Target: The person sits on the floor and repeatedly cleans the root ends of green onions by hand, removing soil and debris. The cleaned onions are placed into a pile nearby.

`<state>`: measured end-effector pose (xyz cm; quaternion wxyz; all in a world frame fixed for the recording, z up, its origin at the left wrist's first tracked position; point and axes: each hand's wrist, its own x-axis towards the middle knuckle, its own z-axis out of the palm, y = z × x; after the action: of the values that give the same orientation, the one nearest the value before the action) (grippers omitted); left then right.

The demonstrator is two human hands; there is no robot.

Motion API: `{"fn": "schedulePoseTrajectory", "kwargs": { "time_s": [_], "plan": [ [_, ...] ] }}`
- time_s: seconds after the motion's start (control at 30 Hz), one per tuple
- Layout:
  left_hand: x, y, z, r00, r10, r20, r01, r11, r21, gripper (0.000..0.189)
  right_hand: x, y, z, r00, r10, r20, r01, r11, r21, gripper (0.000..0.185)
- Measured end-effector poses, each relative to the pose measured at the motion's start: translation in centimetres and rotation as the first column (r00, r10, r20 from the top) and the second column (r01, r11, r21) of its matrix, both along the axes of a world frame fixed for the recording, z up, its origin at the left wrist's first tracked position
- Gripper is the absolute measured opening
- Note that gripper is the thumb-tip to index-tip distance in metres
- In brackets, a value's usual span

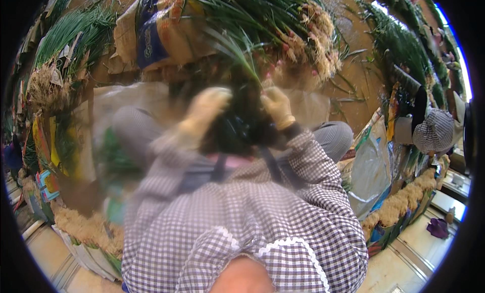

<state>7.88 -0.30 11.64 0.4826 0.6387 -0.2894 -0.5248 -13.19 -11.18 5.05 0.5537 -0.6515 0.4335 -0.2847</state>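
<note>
My right hand, in a yellowish glove, pinches a green onion close to its root end. The onion's blurred leaves slant up and to the left. My left hand, gloved alike, is smeared by motion at the left of a dark sheet between my knees; whether it holds anything is unclear. Beyond both hands lies a large heap of green onions, with pinkish bulbs and pale, stringy roots towards the right.
A printed brown sack lies at the heap's left. Another onion bundle rests farther left. Clear plastic sheeting is at my right, where a person in a checked cap works. Loose leaves litter the wet brown floor.
</note>
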Motion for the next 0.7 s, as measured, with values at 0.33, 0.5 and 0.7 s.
{"fn": "schedulePoseTrajectory", "kwargs": {
  "time_s": [0.33, 0.5, 0.7],
  "plan": [
    [-7.2, -2.2, -8.1, 0.947, 0.237, -0.215, -0.219, 0.97, 0.102, 0.024, 3.9, -1.5, 1.2, 0.949, -0.124, 0.29, -0.137, 0.668, 0.732, 0.02],
    [-7.6, -1.4, -6.8, 0.921, 0.309, -0.236, -0.268, 0.944, 0.191, 0.03, 7.1, -1.5, -2.3, 0.912, 0.256, -0.321, -0.289, 0.955, -0.059, 0.019],
    [-4.7, -0.3, -1.7, 0.768, 0.373, -0.521, -0.454, 0.89, -0.031, 0.026, 2.9, -4.6, -3.0, 0.407, 0.629, -0.662, -0.775, 0.622, 0.114, 0.022]
  ]
}}
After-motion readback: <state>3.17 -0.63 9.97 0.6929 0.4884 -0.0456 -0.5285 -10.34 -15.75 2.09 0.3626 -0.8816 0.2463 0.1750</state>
